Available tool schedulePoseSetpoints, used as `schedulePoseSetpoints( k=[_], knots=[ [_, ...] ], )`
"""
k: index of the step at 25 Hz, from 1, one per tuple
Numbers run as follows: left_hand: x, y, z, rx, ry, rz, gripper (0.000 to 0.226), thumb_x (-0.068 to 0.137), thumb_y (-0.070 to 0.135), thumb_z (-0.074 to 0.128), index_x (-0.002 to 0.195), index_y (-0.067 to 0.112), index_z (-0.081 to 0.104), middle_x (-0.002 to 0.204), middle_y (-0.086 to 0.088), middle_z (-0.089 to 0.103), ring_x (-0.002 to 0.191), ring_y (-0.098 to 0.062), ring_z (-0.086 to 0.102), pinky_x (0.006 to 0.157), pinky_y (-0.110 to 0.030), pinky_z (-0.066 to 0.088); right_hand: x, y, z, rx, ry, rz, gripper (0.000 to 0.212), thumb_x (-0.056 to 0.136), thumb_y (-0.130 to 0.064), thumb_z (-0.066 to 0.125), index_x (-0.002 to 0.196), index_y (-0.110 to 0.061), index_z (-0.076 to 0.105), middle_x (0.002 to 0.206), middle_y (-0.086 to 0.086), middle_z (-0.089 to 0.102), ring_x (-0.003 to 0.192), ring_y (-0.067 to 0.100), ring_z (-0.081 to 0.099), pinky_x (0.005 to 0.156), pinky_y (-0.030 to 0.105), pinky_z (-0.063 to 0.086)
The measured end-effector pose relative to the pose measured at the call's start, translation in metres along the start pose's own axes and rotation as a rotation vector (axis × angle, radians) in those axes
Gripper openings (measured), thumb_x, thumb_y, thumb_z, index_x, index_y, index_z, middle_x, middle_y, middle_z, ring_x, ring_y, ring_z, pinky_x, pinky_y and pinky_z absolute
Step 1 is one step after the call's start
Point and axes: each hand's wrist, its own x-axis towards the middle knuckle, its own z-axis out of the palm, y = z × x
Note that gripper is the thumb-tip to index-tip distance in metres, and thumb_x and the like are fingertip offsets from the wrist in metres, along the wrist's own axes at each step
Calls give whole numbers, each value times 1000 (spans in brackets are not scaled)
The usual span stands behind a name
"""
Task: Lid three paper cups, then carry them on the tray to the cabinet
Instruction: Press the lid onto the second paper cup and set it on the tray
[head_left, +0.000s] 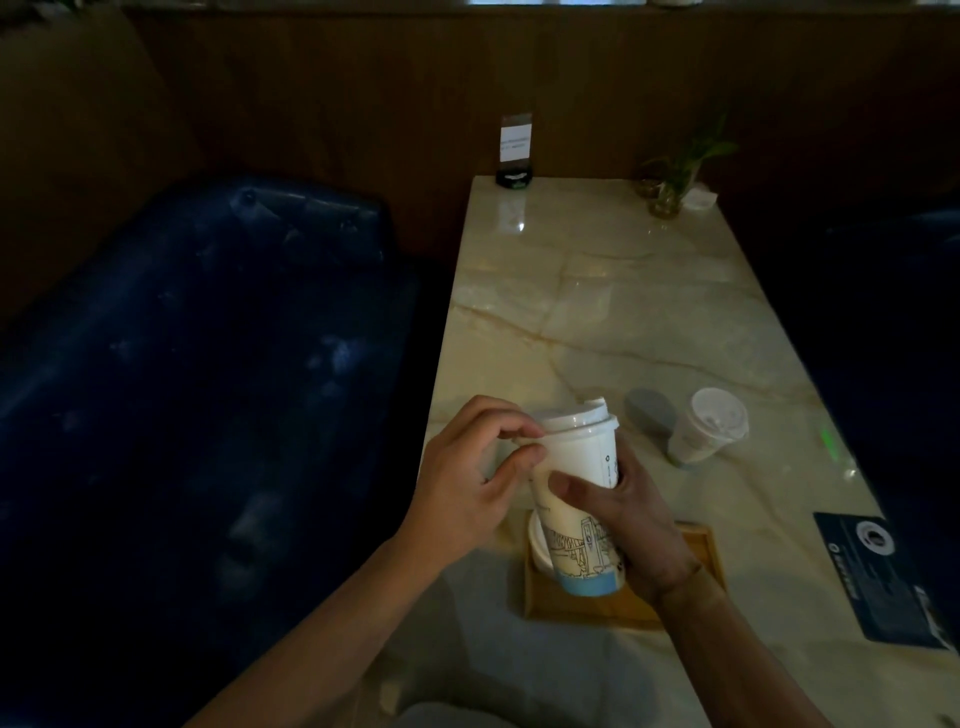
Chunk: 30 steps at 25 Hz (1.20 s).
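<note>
A tall white paper cup (576, 499) with a blue base and a line drawing is held above a small wooden tray (701, 551). My right hand (634, 525) grips the cup's side. My left hand (478, 478) pinches the edge of a white plastic lid (566, 418) that sits tilted on the cup's rim. Behind the held cup, the white top of another cup (537, 545) shows on the tray. A third cup (701, 434) with a lid on it stands on the marble table to the right.
The marble table (597, 291) runs away from me. A sign holder (514, 150) and a small plant in a glass (667, 192) stand at its far end. A dark card (893, 577) lies near the right edge. A dark blue bench (197, 395) is on the left.
</note>
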Motion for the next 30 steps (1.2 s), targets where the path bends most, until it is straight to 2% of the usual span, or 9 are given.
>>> schedulePoseSetpoints(
  k=[3, 7, 11, 14, 18, 23, 27, 30],
  knots=[
    [7, -4, -1, 17, 2, 25, 11, 88, 17, 70, 97, 13, 67, 99, 5, 62, 94, -3, 61, 84, -13, 47, 7, -1, 0, -54, 31, -1, 86, 54, -33, 86, 124, -19, 38, 95, -10, 76, 88, 13, 74, 68, 25, 58],
    [15, -7, 1, 102, 7, 48, 12, 88, 17, 71, 97, 9, 68, 98, 1, 61, 93, -6, 61, 83, -16, 48, 17, -7, 0, -178, 86, -77, 86, 53, -42, 87, 123, -17, 45, 99, -3, 73, 87, 11, 73, 66, 25, 58],
    [20, -1, 11, 144, 34, 66, 15, 90, 21, 67, 97, 8, 68, 99, -1, 60, 93, -11, 61, 83, -23, 52, 17, -8, 11, -426, 238, -158, 88, 45, -54, 85, 120, -25, 48, 96, -11, 68, 84, 1, 67, 69, 26, 57],
    [22, 2, 12, 146, 47, 83, 15, 89, 19, 69, 98, 7, 69, 100, -3, 60, 93, -14, 62, 83, -27, 54, 15, -10, 15, -471, 305, -198, 86, 46, -59, 82, 119, -28, 49, 97, -14, 66, 84, -6, 65, 65, 21, 52],
    [23, 5, 10, 139, 78, 124, 15, 88, 20, 72, 95, 6, 71, 97, -3, 64, 91, -13, 64, 81, -24, 54, 9, -13, 13, -438, 319, -216, 81, 50, -57, 83, 117, -26, 52, 98, -9, 69, 84, 1, 67, 66, 25, 55],
    [18, 5, 5, 78, 80, 85, 18, 88, 21, 72, 95, 5, 69, 98, -1, 64, 93, -10, 64, 84, -20, 52, 5, -15, 14, -294, 236, -216, 75, 54, -44, 87, 118, -18, 56, 102, 4, 72, 88, 17, 71, 71, 37, 60],
    [12, -1, 1, 1, 37, 29, 17, 88, 21, 70, 97, 7, 68, 100, 0, 63, 96, -8, 63, 86, -17, 49, 4, -10, 8, -171, 133, -127, 72, 56, -34, 88, 119, -18, 58, 104, 8, 73, 90, 24, 73, 68, 37, 61],
    [8, -8, -2, -47, 24, 7, 14, 88, 18, 70, 97, 7, 67, 100, -1, 63, 96, -10, 64, 86, -19, 50, 7, -4, 6, -128, 94, -65, 76, 53, -35, 89, 120, -20, 57, 106, 9, 73, 92, 25, 73, 68, 34, 60]
  ],
)
